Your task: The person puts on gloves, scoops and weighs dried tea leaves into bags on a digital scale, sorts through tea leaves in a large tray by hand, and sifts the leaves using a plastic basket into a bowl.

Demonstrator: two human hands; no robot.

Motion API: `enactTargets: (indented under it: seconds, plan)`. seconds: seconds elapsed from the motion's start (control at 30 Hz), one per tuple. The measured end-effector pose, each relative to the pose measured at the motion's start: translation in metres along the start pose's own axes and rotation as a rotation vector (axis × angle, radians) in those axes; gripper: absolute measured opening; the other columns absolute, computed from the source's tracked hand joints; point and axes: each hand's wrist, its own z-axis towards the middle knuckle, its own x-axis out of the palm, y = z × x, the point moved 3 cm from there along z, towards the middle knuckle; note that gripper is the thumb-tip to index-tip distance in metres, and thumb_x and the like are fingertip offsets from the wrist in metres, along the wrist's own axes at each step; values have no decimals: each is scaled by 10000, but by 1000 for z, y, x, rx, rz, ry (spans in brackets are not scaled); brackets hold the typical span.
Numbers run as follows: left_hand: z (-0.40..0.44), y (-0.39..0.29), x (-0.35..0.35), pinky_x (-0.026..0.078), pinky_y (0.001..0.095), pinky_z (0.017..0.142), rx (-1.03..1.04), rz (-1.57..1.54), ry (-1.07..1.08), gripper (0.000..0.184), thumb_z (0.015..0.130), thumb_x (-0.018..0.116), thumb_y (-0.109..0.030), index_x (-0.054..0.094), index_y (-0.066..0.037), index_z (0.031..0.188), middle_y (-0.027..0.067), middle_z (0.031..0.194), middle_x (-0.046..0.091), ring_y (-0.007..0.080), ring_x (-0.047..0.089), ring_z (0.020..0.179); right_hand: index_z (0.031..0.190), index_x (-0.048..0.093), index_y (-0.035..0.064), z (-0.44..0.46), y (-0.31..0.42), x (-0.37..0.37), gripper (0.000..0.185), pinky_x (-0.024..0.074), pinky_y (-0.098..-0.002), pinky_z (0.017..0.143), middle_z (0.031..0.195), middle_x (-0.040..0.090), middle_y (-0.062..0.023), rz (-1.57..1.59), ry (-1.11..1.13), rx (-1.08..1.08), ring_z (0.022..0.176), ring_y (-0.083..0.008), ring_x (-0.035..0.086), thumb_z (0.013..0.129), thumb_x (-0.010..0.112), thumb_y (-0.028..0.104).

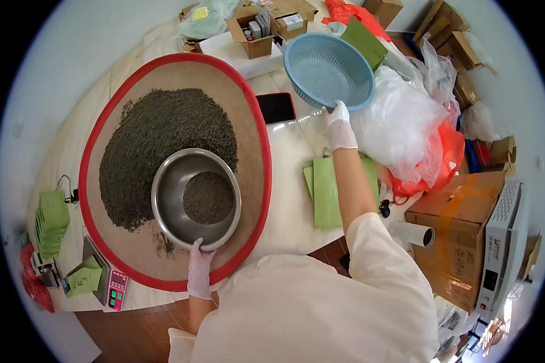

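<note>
A steel bowl [165, 199] with dark granular material [209, 198] inside rests on a round tan tray with a red rim [261, 199]. My gloved left hand [200, 266] grips the bowl's near edge. Beside and behind the bowl, a wide heap of dark loose leaf-like material [163, 130] covers much of the tray. My gloved right hand [341, 127] reaches forward and holds the near rim of a blue perforated basket [330, 66]. Nothing large shows inside the basket.
Green packets [326, 193] lie below my right forearm. A dark phone-like object [276, 107] sits between tray and basket. Plastic bags [399, 121] and a carton [445, 236] stand at right. A scale [116, 290] and green packets [52, 224] are at left.
</note>
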Motion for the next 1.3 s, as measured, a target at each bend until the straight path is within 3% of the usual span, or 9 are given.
enactTargets:
  seconds: [0.17,0.37,0.57,0.63,0.9,0.97,1.07,1.13,1.3]
  plan:
    - [-4,-2,-9,391,504,1016,140,104,92,461,840,569,-155,424,-30,1259,147,1308,459,316,455,1200,1017,552,-32,-12,19,-4,291,525,-342,694,1058,542,-143,-384,162,-342,877,-221,548,863,527,215]
    - [-13,-8,-9,329,471,1067,24,25,57,603,908,500,-353,307,-17,1370,154,1405,363,282,380,1280,945,613,-26,-159,-10,5,284,432,-251,633,865,592,-47,-240,276,31,751,-142,526,850,557,236]
    - [-53,-67,22,254,404,1111,647,311,-129,596,957,353,-424,328,-4,1379,179,1424,341,290,332,1316,1098,499,-10,-251,-72,66,340,447,-261,500,880,592,-83,-360,730,214,655,-145,557,905,493,271]
    - [-69,-87,29,247,394,1104,1205,792,-467,592,974,293,-426,363,16,1361,186,1417,350,294,326,1317,1156,453,13,-255,-107,91,331,441,-267,467,916,586,-92,-402,790,274,670,-152,567,904,472,227]
    - [-111,-88,114,249,398,1082,1360,887,-460,609,978,267,-463,383,6,1350,163,1391,379,294,338,1298,1402,261,41,-237,-132,128,594,495,-317,572,1049,594,-136,-617,853,329,728,-193,588,887,522,183]
    - [-103,-89,114,262,388,1070,1412,1012,-470,616,979,246,-487,392,-18,1350,141,1380,390,283,345,1289,1331,388,41,-201,-125,117,503,486,-340,692,1011,597,-137,-671,615,-539,787,-211,580,884,548,206]
    - [-103,-93,122,255,395,1073,1368,1057,-508,608,982,260,-465,391,8,1341,163,1364,401,290,363,1269,1048,573,-7,-115,-44,115,265,455,-374,794,926,577,-179,-725,537,-673,875,-293,565,871,559,190]
    - [-97,-98,115,254,397,1075,1343,1045,-531,597,984,265,-454,392,9,1340,164,1363,402,290,363,1267,1096,588,29,-10,-27,109,269,450,-402,823,961,589,-205,-1033,433,-952,913,-347,566,865,495,129]
    - [-88,-114,122,245,392,1086,1312,1041,-605,559,989,288,-390,372,36,1341,168,1376,390,283,353,1276,1044,640,34,195,16,132,281,457,-430,837,961,614,-236,-1329,185,-1093,960,-368,576,871,463,167]
